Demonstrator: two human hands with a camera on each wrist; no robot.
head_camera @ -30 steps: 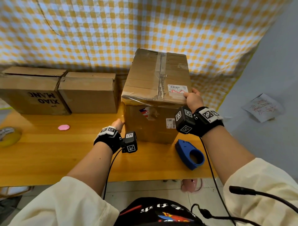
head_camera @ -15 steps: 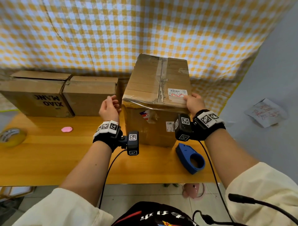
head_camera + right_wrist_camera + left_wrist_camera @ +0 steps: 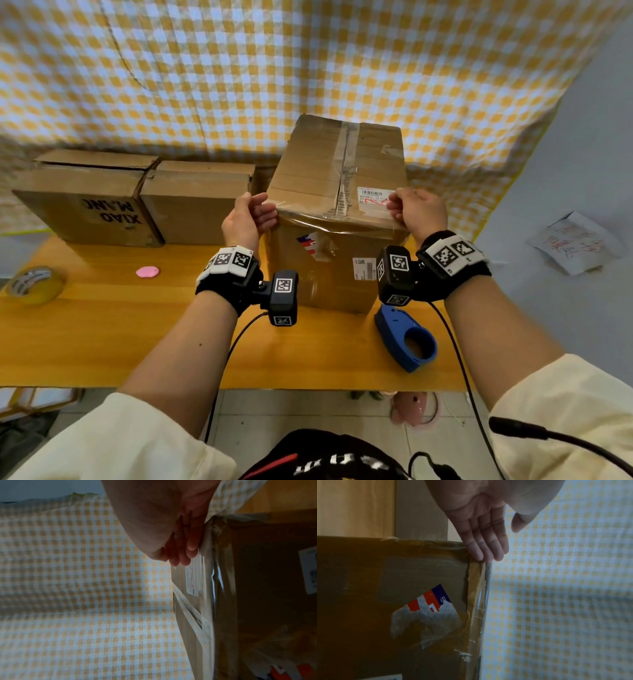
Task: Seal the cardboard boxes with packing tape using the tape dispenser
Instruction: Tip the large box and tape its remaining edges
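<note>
A tall cardboard box [image 3: 339, 171] stands on the wooden table [image 3: 102, 335], with old tape down its top seam and a clear tape strip [image 3: 329, 224] wrinkled over its near top edge. My left hand [image 3: 255, 217] touches the box's near left top corner with straight fingers [image 3: 486, 550], thumb apart. At the near right corner my right hand [image 3: 412, 210] presses its fingertips [image 3: 187, 555] on the taped top beside a white label [image 3: 375, 197]. Neither hand holds anything. The blue tape dispenser [image 3: 407, 337] lies on the table in front of the box, under my right wrist.
Two lower cardboard boxes [image 3: 137, 198] sit side by side at the back left. A yellowish tape roll [image 3: 34, 284] lies at the table's left edge, a small pink object [image 3: 147, 271] nearer the middle. A checked cloth [image 3: 308, 68] hangs behind. The table's right edge is close to the box.
My left hand has risen from table level beside the box to its near left top corner. The right hand has stayed at the right corner, fingers now further onto the label.
</note>
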